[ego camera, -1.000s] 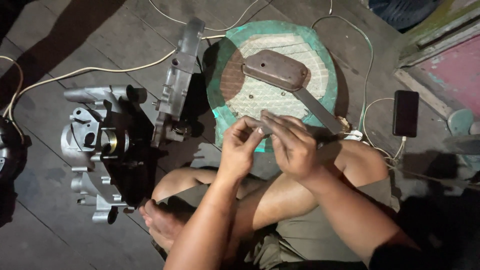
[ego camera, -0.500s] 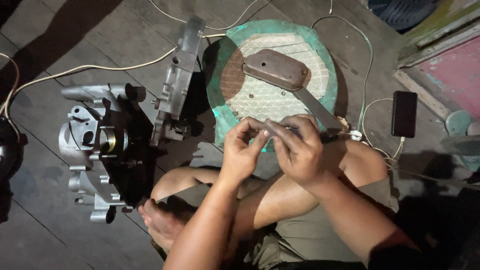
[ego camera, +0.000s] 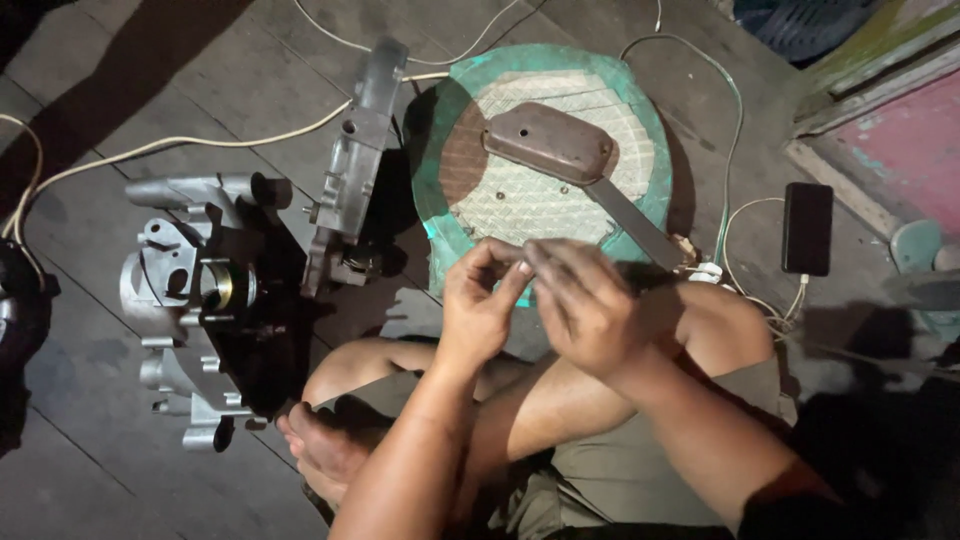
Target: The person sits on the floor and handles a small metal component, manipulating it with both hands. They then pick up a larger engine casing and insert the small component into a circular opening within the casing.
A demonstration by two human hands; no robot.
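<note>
Both hands meet above the near rim of the round woven tray (ego camera: 450,200), the left hand (ego camera: 480,305) and right hand (ego camera: 585,305) pinching a tiny part (ego camera: 524,266) between their fingertips; it is too small to identify. To do this well, I judge the grip should stay light and close over the tray, so a slip lands there. Its long axis cannot be told; the hands hide it. On the tray lies a brown metal cover (ego camera: 548,142), long axis slanting toward the right knee. A grey engine casing (ego camera: 190,310) sits on the floor, left.
</note>
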